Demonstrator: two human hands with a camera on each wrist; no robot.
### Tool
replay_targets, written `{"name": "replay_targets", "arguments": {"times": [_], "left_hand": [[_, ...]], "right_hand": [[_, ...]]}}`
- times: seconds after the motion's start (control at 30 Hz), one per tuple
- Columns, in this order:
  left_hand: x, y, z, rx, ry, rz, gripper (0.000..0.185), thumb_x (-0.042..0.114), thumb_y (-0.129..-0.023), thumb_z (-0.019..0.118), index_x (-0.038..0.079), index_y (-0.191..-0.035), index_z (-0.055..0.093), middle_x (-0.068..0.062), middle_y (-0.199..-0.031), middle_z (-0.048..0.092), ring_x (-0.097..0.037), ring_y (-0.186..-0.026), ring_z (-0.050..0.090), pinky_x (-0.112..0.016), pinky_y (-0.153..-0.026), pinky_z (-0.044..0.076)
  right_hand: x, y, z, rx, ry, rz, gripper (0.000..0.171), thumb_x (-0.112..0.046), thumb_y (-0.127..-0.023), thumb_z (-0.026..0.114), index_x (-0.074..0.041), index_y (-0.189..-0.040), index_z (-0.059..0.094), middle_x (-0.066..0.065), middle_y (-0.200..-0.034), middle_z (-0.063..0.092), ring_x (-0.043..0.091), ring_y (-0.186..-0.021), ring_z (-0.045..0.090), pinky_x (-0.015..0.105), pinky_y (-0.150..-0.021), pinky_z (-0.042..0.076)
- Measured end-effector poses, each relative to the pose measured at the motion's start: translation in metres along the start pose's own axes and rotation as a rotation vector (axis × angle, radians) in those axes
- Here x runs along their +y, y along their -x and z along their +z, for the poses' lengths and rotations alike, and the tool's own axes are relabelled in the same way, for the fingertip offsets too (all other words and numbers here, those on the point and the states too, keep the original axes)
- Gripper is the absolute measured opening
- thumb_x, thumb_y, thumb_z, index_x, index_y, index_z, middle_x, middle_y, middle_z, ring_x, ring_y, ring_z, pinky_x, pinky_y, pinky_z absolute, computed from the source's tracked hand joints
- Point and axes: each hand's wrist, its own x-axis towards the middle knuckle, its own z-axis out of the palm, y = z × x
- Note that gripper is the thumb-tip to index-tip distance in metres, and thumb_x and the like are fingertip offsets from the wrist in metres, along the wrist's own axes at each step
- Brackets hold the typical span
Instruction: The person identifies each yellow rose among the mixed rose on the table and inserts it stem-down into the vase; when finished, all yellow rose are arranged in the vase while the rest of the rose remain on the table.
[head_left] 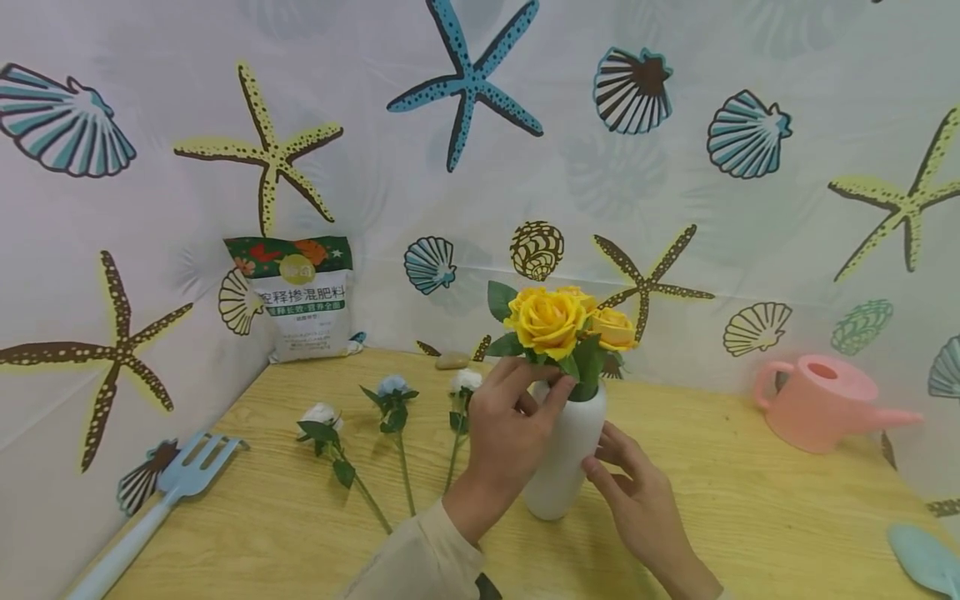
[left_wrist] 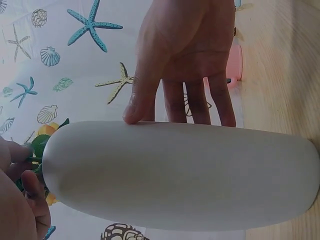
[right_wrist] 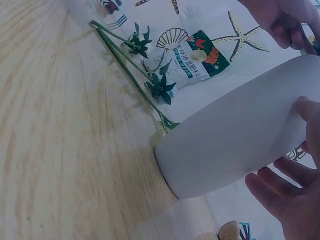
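Note:
A tall white vase (head_left: 566,467) stands upright on the wooden table, with yellow roses (head_left: 547,321) and green leaves at its mouth. At the rim, my left hand (head_left: 510,425) pinches a green stem (left_wrist: 35,159) of the roses between thumb and fingers. My right hand (head_left: 641,504) holds the vase's right side lower down. In the left wrist view its thumb lies along the vase wall and the other fingers reach behind. The right wrist view shows this hand (right_wrist: 295,200) around the vase's body. The stems inside the vase are hidden.
Left of the vase lie a white flower (head_left: 321,417), a blue flower (head_left: 393,387) and another white flower (head_left: 465,381). A blue garden fork (head_left: 191,471) is far left, a fertilizer bag (head_left: 303,308) behind. Right are a pink watering can (head_left: 813,408) and a light-blue tool (head_left: 926,558).

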Motion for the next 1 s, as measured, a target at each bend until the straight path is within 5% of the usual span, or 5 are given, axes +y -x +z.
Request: {"name": "replay_targets", "arguments": {"times": [0.27,0.57,1.0], "left_hand": [[-0.0009,0.0035,-0.0056,-0.087,-0.033,-0.087,0.010,0.012,-0.083,0.083,0.005,-0.088,0.077,-0.009,-0.094,0.061,-0.001,-0.054,0.037,-0.015,-0.049,0.040],[-0.0032,0.0039,-0.0093,0.005,0.075,-0.061,0.011,0.012,-0.085,0.082,0.005,-0.090,0.075,-0.009,-0.099,0.063,-0.002,-0.052,0.035,-0.018,-0.047,0.038],[-0.0081,0.0080,-0.0068,-0.025,0.112,-0.088,0.008,0.009,-0.085,0.080,0.005,-0.089,0.075,-0.007,-0.099,0.063,-0.005,-0.056,0.040,-0.019,-0.051,0.043]], "right_hand": [[0.0004,-0.0001,0.0008,-0.003,0.012,0.008,0.050,-0.023,-0.100,0.064,-0.014,-0.147,0.050,0.011,-0.137,0.064,0.003,-0.113,0.063,0.017,-0.086,0.054],[0.0015,0.0002,-0.0010,-0.004,0.022,0.011,0.051,-0.024,-0.100,0.064,-0.014,-0.147,0.050,0.011,-0.137,0.063,0.003,-0.114,0.062,0.016,-0.087,0.054],[0.0001,0.0005,-0.0004,-0.009,0.008,0.018,0.050,-0.023,-0.100,0.064,-0.014,-0.147,0.050,0.010,-0.137,0.064,0.003,-0.114,0.062,0.017,-0.087,0.055]]}}
